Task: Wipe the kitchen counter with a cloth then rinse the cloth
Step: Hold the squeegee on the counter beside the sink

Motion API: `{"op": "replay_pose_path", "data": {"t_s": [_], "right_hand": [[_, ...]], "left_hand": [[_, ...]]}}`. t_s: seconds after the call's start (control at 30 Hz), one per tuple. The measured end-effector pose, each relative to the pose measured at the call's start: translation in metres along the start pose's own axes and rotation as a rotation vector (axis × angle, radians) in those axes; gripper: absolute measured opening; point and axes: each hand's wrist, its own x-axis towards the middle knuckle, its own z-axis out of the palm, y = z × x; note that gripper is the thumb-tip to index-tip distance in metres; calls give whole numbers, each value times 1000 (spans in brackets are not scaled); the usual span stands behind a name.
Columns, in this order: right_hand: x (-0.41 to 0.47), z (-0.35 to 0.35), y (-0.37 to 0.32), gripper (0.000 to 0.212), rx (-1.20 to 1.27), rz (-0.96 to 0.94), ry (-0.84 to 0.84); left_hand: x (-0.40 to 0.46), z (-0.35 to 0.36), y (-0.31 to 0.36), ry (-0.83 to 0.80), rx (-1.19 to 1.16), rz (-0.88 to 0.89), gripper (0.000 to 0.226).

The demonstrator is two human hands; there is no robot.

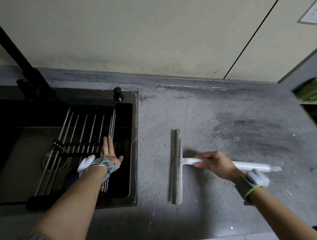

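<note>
The right hand (216,164) is reaching out flat, its grip curling around the white handle of the wiper (176,166) lying on the grey desk (225,108). The left hand (109,152) is stretching open, holding nothing, over the rack (82,133) across the sink (135,147).

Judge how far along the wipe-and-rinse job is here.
Done: dark streaks on the counter hint at some passes. In hand: the right hand grips a squeegee on the counter; the left hand rests open on the sink rack. Left: no cloth shows, so wiping with it and rinsing remain.
</note>
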Motion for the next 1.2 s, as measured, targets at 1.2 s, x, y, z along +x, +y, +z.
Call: {"op": "replay_pose_path", "data": {"t_s": [1.2], "right_hand": [[28, 21, -26, 28, 97, -66, -79]], "left_hand": [[45, 23, -35, -68, 82, -33, 100]]}}
